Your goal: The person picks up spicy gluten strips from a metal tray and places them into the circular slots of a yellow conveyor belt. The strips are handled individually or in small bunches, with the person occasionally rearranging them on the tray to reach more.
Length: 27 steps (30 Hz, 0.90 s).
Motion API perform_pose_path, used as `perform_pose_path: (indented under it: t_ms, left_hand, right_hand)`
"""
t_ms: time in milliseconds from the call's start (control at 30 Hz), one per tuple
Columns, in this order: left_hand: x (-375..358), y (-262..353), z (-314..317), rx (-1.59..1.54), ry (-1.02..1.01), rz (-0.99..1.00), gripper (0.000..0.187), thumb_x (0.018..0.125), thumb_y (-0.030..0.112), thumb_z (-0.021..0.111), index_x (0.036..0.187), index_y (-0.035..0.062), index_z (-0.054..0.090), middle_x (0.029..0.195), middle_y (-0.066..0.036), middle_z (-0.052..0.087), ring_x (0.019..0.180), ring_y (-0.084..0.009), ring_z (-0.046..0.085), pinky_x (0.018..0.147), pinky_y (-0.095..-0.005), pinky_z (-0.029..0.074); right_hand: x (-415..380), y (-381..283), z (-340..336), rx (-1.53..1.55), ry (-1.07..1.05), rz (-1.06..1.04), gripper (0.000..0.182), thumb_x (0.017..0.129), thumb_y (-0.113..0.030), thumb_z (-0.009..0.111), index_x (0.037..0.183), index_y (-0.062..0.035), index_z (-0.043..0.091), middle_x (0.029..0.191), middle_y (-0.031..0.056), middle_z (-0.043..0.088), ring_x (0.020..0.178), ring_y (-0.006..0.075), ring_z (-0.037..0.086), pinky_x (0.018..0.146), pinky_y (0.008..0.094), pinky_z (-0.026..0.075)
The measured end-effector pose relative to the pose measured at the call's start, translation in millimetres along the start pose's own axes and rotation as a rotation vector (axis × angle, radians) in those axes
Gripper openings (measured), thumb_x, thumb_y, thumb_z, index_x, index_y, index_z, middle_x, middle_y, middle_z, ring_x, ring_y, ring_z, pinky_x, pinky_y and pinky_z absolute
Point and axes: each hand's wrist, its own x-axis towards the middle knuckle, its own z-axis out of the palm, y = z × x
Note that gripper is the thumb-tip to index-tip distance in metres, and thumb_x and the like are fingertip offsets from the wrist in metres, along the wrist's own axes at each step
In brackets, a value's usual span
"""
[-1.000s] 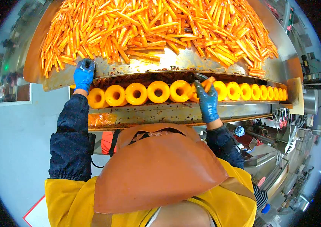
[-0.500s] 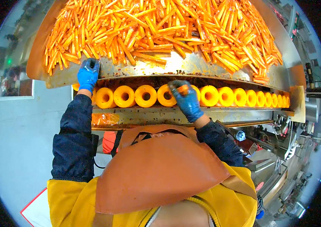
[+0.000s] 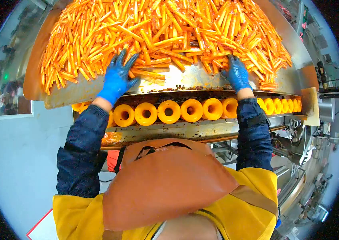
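Glossy orange sticks [image 3: 153, 40] lie in a wide heap across a sloping metal tray [image 3: 185, 82]. My left hand [image 3: 117, 78], in a blue glove with dark, stained fingertips, is spread open at the near edge of the heap, its fingers touching or just over the sticks. To the right, my right hand [image 3: 238, 75], gloved the same way, reaches to the heap's lower edge with fingers stretched out and thumb apart. Nothing shows gripped in either hand. Below the tray runs a row of round yellow-orange cups [image 3: 169, 111] with dark central holes; my right forearm covers part of it.
A metal ledge [image 3: 177, 131] with dark crumbs runs along the near side of the cups. An orange-smeared patch [image 3: 111, 138] sits at its left end. A brown apron [image 3: 169, 184] covers my front. Machinery [image 3: 297, 144] stands on the right.
My left hand has moved right from the tray's lip onto the heap's edge and spread its fingers. My right hand has left the cups and gone up and right to the sticks.
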Motion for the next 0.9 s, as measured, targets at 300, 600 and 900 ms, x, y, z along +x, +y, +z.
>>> perform_pose_path:
  t_ms: [300,600,900]
  left_hand:
    - [39.2,28.4,24.3,-0.012,-0.252,0.084,0.058,0.068,0.022,0.073,0.123,0.0297,0.056,0.135,-0.016,0.043,0.105,-0.034,0.057,0.086,-0.0416,0.051]
    - [18.3,21.7,1.8,-0.623,0.174,-0.022,0.028,0.074,0.003,0.065,0.101,0.0073,0.066,0.096,-0.009,0.064,0.092,-0.0256,0.06,0.085,-0.032,0.047]
    - [-6.2,35.8,-58.2,-1.071,0.328,-0.557,0.025,0.083,0.007,0.068,0.108,0.0075,0.065,0.094,0.003,0.061,0.064,-0.0031,0.05,0.055,-0.0193,0.043]
  right_hand:
    - [-12.3,-24.9,-14.2,0.379,-0.018,-0.224,0.044,0.073,-0.021,0.072,0.112,-0.0075,0.058,0.111,0.016,0.059,0.099,0.0338,0.059,0.081,0.0393,0.05]
    - [-53.1,-46.3,-65.0,0.979,0.347,0.265,0.028,0.081,-0.017,0.071,0.102,-0.0022,0.059,0.09,0.0115,0.064,0.082,0.0205,0.062,0.074,0.0311,0.049]
    - [-139.4,-106.3,-14.5,1.255,-0.079,0.367,0.031,0.082,-0.015,0.069,0.108,-0.0011,0.058,0.096,0.0077,0.064,0.084,0.0143,0.059,0.075,0.0294,0.049]
